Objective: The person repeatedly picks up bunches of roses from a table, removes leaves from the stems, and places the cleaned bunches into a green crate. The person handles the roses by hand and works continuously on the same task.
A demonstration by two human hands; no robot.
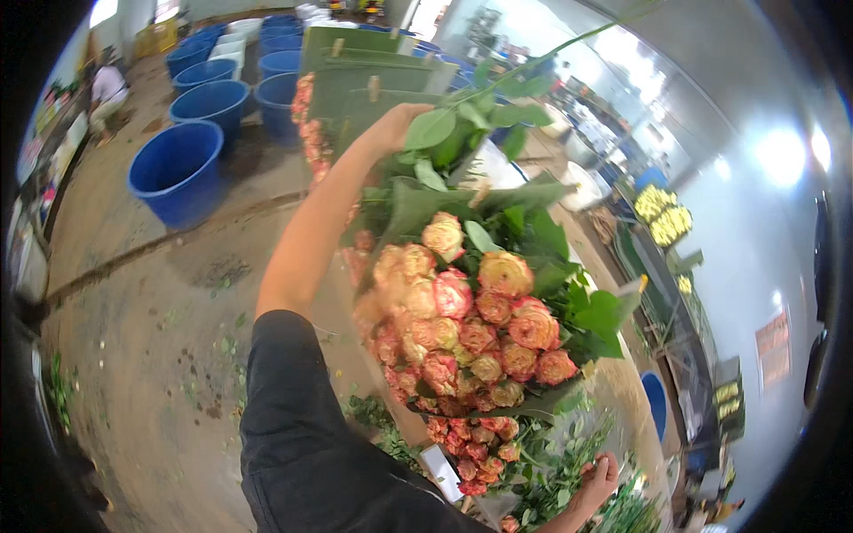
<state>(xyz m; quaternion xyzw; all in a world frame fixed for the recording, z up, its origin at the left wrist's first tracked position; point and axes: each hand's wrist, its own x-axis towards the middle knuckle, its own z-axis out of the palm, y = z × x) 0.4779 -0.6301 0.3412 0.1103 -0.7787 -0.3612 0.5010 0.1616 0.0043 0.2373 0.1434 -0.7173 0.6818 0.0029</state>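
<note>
My left hand [401, 126] reaches up among the leaves of a long green stem [566, 45], its fingers partly hidden and seemingly closed around it. Below it lies a large bunch of orange-pink roses [466, 326], with dark green wrapping sheets around it. A wooden clothespin [478, 194] sits at the edge of the wrap. Smaller roses [474, 446] show under the bunch, beside a white box [442, 472]. Near the bottom, my right hand [600, 476] has bent fingers beside leafy cut stems [566, 460]; whether it holds anything is unclear.
Green panels with clothespins [373, 73] stand behind the bunch, more roses [312, 126] at their left edge. Blue tubs [176, 173] line the floor at upper left. A person [108, 90] sits at far left. Yellow flowers [663, 214] are on the right. Leaf scraps litter the floor.
</note>
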